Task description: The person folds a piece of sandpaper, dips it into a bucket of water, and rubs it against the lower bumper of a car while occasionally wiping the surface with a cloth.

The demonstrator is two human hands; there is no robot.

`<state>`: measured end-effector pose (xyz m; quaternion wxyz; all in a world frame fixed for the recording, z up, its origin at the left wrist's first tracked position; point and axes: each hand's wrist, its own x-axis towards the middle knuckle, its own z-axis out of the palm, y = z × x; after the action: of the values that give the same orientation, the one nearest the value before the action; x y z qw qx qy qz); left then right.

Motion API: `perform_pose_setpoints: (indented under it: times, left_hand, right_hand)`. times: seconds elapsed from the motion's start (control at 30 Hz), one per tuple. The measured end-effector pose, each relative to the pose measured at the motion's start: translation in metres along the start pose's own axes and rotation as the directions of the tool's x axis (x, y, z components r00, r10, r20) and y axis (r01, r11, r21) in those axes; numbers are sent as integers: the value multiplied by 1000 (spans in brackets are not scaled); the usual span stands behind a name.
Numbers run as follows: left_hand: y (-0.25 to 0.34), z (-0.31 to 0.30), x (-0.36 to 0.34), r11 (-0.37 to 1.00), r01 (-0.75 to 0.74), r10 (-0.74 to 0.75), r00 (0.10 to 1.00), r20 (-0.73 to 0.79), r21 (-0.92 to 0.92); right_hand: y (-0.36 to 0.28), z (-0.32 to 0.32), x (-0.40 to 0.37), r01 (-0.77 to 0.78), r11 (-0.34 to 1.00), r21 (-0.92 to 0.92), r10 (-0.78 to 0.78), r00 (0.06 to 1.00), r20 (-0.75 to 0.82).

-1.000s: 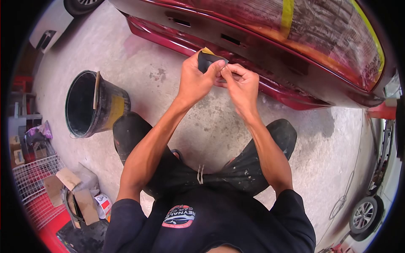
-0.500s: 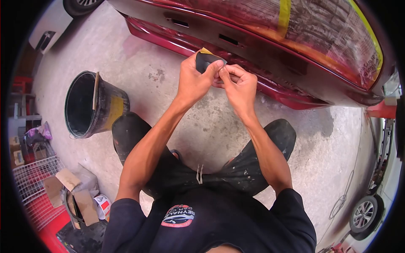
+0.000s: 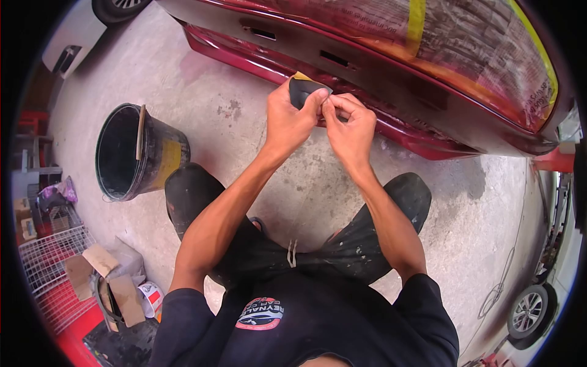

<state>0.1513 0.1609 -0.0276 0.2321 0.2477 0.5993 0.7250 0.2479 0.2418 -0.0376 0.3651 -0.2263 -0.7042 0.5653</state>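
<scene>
My left hand [image 3: 288, 121] is closed on a piece of sandpaper [image 3: 302, 92], dark grey on one face with a yellowish edge at the top. Its thumb presses on the dark face. Pinched at the sheet's right corner are the thumb and fingertips of my right hand [image 3: 351, 127]. Both hands are raised in front of the dark red car's rear bumper [image 3: 244, 61], apart from it as far as I can see. The fingers behind the sheet are hidden.
A black bucket [image 3: 165, 136] with a wooden-gripped handle stands left on the concrete floor [image 3: 232, 131]. Newspaper masking [image 3: 465, 49] with yellow tape covers the car's rear window. Cardboard pieces [image 3: 125, 300] and a wire rack [image 3: 52, 260] lie lower left. A cable [image 3: 492, 296] lies right.
Both hands and the sandpaper appear slightly further right in view, along with a small shift of the whole scene. The grip at the sheet's corner looks nearly the same.
</scene>
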Motion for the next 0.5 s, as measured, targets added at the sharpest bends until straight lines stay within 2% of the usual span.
perform_pose_setpoints:
  times: [0.17, 0.27, 0.5]
  left_hand:
    - [2, 3, -2, 999, 28, -29, 999, -35, -38]
    - [5, 3, -5, 999, 0, -1, 1000, -22, -54]
    - [2, -3, -4, 999, -32, 32, 999, 4, 5]
  right_hand:
    - [-2, -1, 1, 82, 994, -66, -83, 997, -2]
    - [2, 1, 5, 34, 999, 23, -32, 998, -58]
    - [-2, 5, -2, 59, 998, -3, -59, 996, -70]
